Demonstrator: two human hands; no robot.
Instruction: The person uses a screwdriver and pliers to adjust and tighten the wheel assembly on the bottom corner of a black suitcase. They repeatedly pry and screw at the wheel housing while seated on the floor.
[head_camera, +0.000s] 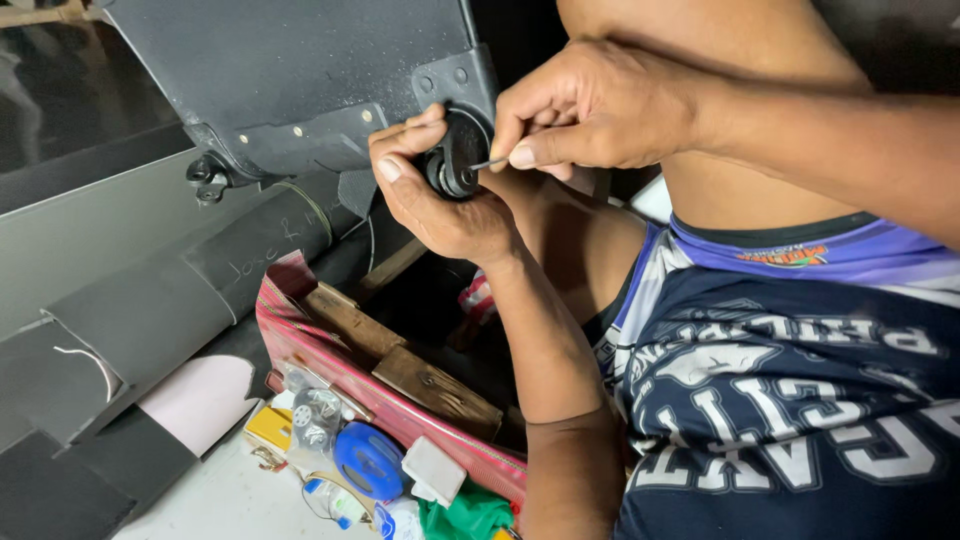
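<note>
In the head view, a black suitcase wheel (458, 155) at the corner of the dark suitcase (290, 80) is gripped by the left hand (435, 185), while a thin metal pin (487, 163) is pinched at its hub by the right hand (590, 110). Were the wheel turned, the pin could be slipped off and a finger jabbed.

suitcase (300, 70) top cut off; tool tip hidden
</note>
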